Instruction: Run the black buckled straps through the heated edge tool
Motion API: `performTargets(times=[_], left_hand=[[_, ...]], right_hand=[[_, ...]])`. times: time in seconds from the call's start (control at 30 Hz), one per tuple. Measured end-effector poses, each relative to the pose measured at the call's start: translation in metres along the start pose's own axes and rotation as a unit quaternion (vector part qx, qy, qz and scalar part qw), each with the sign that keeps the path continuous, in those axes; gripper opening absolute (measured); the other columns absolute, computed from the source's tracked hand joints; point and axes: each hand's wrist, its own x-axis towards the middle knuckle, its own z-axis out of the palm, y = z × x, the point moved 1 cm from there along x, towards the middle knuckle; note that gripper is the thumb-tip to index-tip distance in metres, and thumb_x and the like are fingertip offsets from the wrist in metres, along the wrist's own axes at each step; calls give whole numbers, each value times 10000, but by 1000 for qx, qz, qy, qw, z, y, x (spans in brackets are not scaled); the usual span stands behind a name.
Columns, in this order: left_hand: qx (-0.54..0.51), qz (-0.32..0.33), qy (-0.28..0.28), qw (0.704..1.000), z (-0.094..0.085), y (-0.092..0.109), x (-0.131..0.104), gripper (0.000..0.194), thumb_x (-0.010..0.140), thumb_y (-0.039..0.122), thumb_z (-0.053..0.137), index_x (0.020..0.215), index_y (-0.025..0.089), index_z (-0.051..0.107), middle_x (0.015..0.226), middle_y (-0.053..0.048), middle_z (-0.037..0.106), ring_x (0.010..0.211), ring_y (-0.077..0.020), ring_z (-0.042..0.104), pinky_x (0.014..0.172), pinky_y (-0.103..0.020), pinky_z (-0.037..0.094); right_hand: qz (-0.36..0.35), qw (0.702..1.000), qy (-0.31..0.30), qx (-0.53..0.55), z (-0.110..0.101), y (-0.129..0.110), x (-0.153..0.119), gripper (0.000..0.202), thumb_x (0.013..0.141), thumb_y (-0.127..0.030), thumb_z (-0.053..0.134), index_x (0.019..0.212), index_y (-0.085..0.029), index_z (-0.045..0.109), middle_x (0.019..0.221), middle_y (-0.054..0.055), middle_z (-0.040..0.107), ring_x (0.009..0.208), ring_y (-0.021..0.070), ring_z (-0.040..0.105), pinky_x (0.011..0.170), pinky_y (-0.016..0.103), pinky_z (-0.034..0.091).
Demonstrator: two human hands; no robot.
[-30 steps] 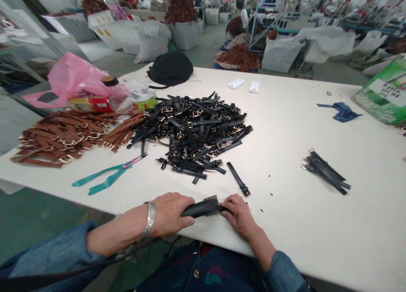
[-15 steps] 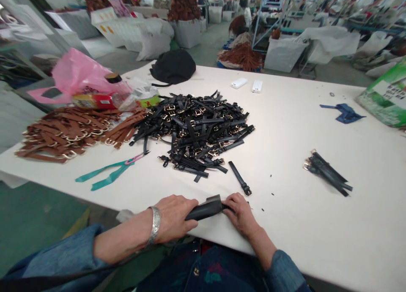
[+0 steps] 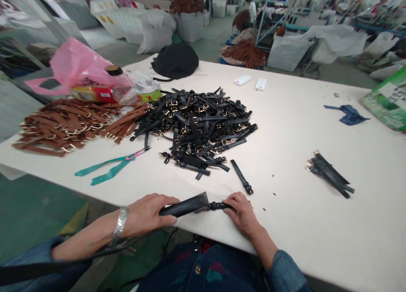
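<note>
My left hand (image 3: 152,214) is wrapped round a black tool (image 3: 187,205) with a flat, wide end and a cord trailing from the wrist side. The wide end points right and meets a short black strap (image 3: 216,206) at the table's front edge. My right hand (image 3: 241,211) pinches the other end of that strap. Just above my right hand lies a single black strap (image 3: 241,176). Beyond both hands is a large heap of black buckled straps (image 3: 203,127).
Green-handled scissors (image 3: 114,167) and brown straps (image 3: 63,125) lie left on the white table (image 3: 285,233). A pink bag (image 3: 79,68) and black cap (image 3: 176,60) stand behind. A small strap bundle (image 3: 330,173) and blue cloth (image 3: 349,114) are at right.
My left hand and the black tool have moved left, away from my right hand, exposing more of the strap between them. My right hand has stayed nearly in place. The view has shifted slightly.
</note>
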Motion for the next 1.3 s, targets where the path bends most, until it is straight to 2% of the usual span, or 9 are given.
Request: performTargets(times=[0.2, 0.33, 0.47, 0.53, 0.63, 0.77, 1.03, 1.17, 1.3], left_hand=[[-57, 37, 15, 998, 14, -3, 15, 466, 793, 526, 519, 1107, 219, 676, 838, -35, 703, 775, -232, 624, 678, -260, 439], [-92, 55, 17, 994, 17, -18, 8, 482, 814, 551, 484, 1115, 223, 670, 837, -15, 688, 754, -203, 608, 646, -230, 426], [-146, 55, -10, 988, 19, -26, 1, 523, 806, 601, 480, 1115, 222, 664, 691, 7, 637, 598, -172, 572, 525, -212, 389], [-145, 67, -8, 987, 20, -22, 3, 481, 792, 588, 514, 1041, 215, 687, 671, 8, 634, 596, -173, 572, 537, -216, 394], [-130, 78, 24, 988, 23, -13, 10, 385, 767, 513, 575, 947, 201, 708, 790, -25, 681, 746, -213, 599, 657, -243, 427], [-149, 64, 46, 986, 32, -10, 19, 448, 795, 511, 507, 1047, 189, 688, 870, -46, 698, 759, -218, 607, 670, -259, 447], [-167, 69, 29, 983, 29, -32, 0, 423, 801, 484, 547, 1107, 219, 668, 838, 2, 694, 728, -192, 604, 620, -220, 424], [-145, 63, 17, 987, 31, -22, -4, 385, 786, 473, 562, 1071, 246, 688, 711, 17, 661, 639, -178, 571, 568, -223, 390], [-160, 59, 53, 984, 44, -2, 10, 426, 800, 468, 537, 1111, 210, 671, 794, -19, 698, 700, -201, 599, 614, -240, 422]], right_hand=[[10, 1000, 0, 2, 1, 1, -1, 231, 851, -211, 617, 1080, -231, 641, 921, 66, 618, 883, 224, 542, 772, 387, 464], [7, 1000, -3, 0, 1, 0, -1, 238, 846, -226, 620, 1083, -227, 640, 936, 68, 616, 887, 223, 541, 774, 386, 463], [8, 1000, -3, -11, 1, -1, -1, 238, 841, -236, 624, 1077, -232, 646, 928, 64, 618, 881, 222, 546, 769, 383, 463], [7, 1000, -1, -17, 1, 0, -2, 235, 841, -239, 623, 1075, -236, 647, 919, 63, 620, 878, 223, 550, 767, 382, 463], [6, 1000, -1, -22, 0, 0, -2, 234, 846, -245, 614, 1078, -231, 646, 920, 68, 619, 878, 225, 551, 765, 382, 463], [0, 1000, -1, -26, 0, -2, -1, 236, 850, -252, 606, 1081, -218, 643, 928, 76, 613, 881, 228, 543, 770, 388, 461], [12, 999, -9, -35, -2, -7, -1, 252, 844, -255, 595, 1091, -215, 629, 942, 76, 603, 893, 231, 533, 784, 397, 452], [12, 998, -22, -49, -2, -10, 0, 331, 824, -279, 625, 1151, -229, 619, 959, 73, 592, 895, 234, 525, 785, 399, 443], [23, 997, -26, -70, -1, -10, 3, 248, 851, -295, 619, 1092, -253, 662, 910, 62, 590, 861, 224, 518, 759, 382, 427]])
